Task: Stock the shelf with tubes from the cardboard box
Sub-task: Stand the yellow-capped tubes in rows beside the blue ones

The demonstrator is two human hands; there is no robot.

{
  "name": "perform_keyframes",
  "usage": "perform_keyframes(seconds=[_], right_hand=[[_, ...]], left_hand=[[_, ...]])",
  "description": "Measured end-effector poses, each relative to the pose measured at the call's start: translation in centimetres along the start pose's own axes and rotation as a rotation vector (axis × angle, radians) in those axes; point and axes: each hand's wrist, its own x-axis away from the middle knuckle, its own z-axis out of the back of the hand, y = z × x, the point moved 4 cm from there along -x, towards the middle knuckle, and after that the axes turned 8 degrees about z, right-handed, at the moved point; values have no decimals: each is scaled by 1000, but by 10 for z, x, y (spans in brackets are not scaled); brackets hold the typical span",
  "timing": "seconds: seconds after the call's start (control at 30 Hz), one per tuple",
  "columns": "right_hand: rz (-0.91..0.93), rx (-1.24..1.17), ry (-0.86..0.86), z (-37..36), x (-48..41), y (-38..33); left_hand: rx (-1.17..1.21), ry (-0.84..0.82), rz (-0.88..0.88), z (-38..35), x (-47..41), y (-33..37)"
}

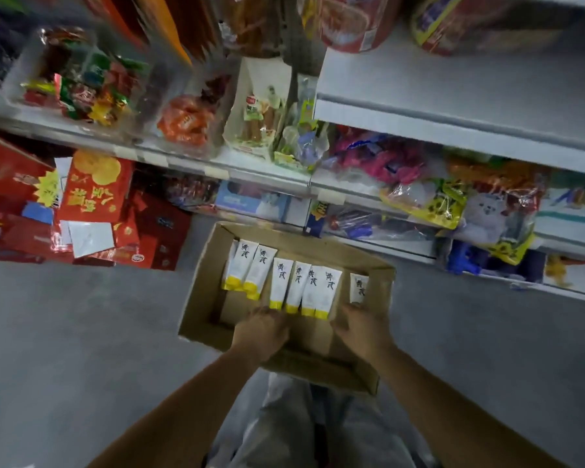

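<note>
The tubes [296,287] lie flat in an open box [200,292], white with black writing, yellow caps toward the near side. Three sit overlapped at the far left of the box, four lie side by side in the middle, and a single tube [359,286] lies at the right, against the box wall.

The left hand [262,331] reaches into the box, knuckles up, with its fingers at the cap of the leftmost tube of the middle four. The fingers are hidden under the hand, so I cannot tell whether they grasp anything. The right hand [360,327] is at the near end of the single tube and covers its cap. Whether it grasps the tube or only touches it cannot be told.

The box stands on a grey floor [81,332], just in front of the person's light trousers [301,434]. Beyond the box rise shelves. At the far right is a white shelf [453,96]. At the far left are snacks [81,79] in clear bins. Red packs [95,194] are heaped low on the left. On the right, a plush toy [485,211] in plastic lies among bright bags.
</note>
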Motion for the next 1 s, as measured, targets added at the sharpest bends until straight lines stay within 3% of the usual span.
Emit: perform_keyframes(seconds=[0.23,0.47,0.87,1.0], right_hand=[[-173,-151,-15,-50,-48,22],[-300,-211,-59,-109,-82,47],[-533,-583,267,-148,-118,69],[-564,-591,320,-149,-120,69]], left_hand=[[-9,-45,36,-47,-48,-5],[97,-29,215,-73,-101,-33],[505,52,428,-111,-146,-41],[586,86,453,-114,-151,-37]])
